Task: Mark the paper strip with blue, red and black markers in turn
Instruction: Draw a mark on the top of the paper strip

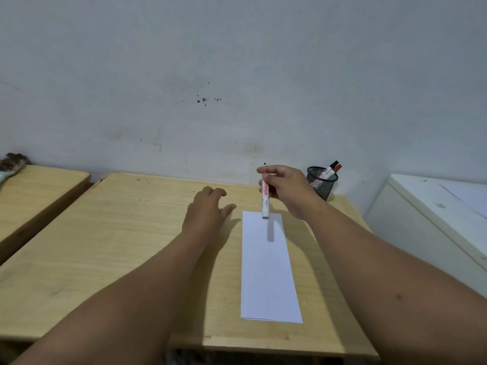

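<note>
1. Nearest to the camera, the strip [268,270] is seen flat on the table [105,246], its long side running away from the person. No mark of any colour can be seen on it: the surface looks plain white, with only a grey shadow on its far part.

2. Further on, the left hand [208,209] is held over the table, just to the left of the far end of the strip. Its fingers are loosely spread and nothing is held in them. Whether the palm touches the wood cannot be told.

3. A little beyond, a marker [265,200] is held by the right hand [287,189] above the far end of the strip. The fingers are closed on its upper part, and the white body hangs down nearly upright. The lower end looks blunt and white, so it is judged to be the rear end, with the cap or tip hidden up in the fingers. The colour of this marker cannot be told for sure; only red print on the barrel is seen.

4. Farthest, near the wall, a mesh cup [322,182] stands at the right corner of the table. Two markers are left in it, one with a black cap [334,164] and one with a red cap [338,167].

5. As a judgement: since black and red remain in the cup, the marker in hand is probably the blue one, so the task is at its beginning. All three marks are still to be made.
</note>
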